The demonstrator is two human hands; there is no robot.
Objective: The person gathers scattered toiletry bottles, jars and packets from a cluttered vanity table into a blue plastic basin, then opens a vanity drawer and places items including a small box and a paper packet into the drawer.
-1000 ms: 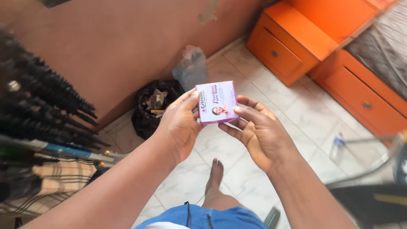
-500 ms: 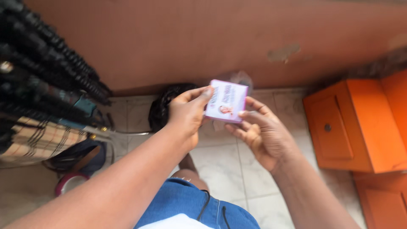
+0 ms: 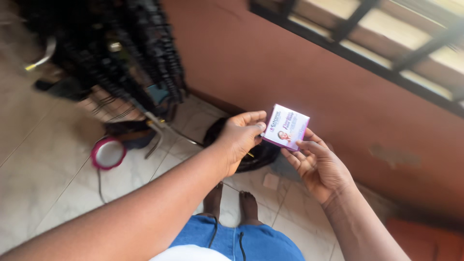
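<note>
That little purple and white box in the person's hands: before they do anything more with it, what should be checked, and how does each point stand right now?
1. Small box held by both hands: ok, the left hand grips its left edge and the right hand supports it from below.
2. Printed front turned toward the camera: ok.
3. Box shut: cannot tell, no flap shows.
4. Box clear of the reddish wall: ok, held in the air in front of it.
5. Tiled floor below: not ok, a dark bag and a round pink-rimmed object lie there.
</note>
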